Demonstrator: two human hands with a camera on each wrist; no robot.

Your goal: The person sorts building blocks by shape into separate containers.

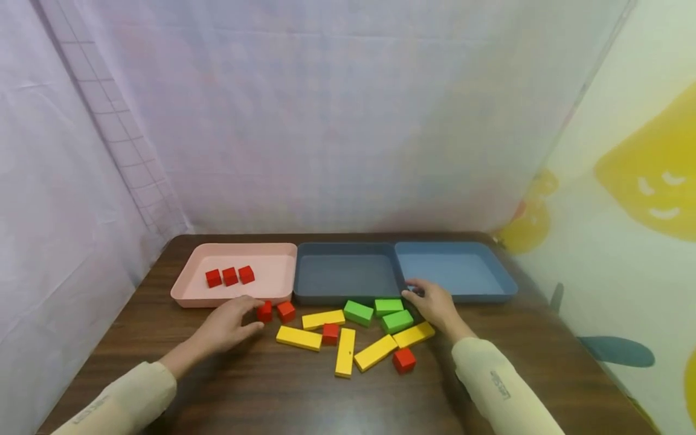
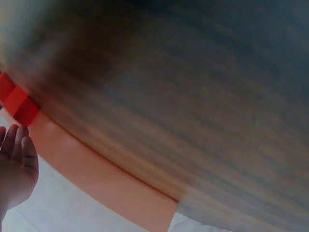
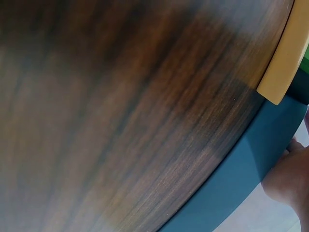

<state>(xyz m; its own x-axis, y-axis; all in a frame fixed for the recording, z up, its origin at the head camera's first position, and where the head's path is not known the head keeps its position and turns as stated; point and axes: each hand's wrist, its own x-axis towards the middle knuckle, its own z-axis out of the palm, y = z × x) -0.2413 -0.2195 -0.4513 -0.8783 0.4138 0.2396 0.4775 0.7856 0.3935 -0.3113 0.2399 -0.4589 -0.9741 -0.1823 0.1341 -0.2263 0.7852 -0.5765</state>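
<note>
My left hand is spread at the front of the pink tray, thumb apart from the fingers. A red cube lies at its fingertips, with another red cube just to the right. In the left wrist view the fingers look straight beside red cubes. My right hand reaches over the front edge where the dark grey tray and the blue tray meet. Its fingers hold nothing visible. Green blocks lie just left of it.
Three red cubes stand in a row inside the pink tray. Several yellow blocks lie scattered across the brown table in front of the trays. Among them are a red cube and, nearer, another red cube. A white curtain hangs behind.
</note>
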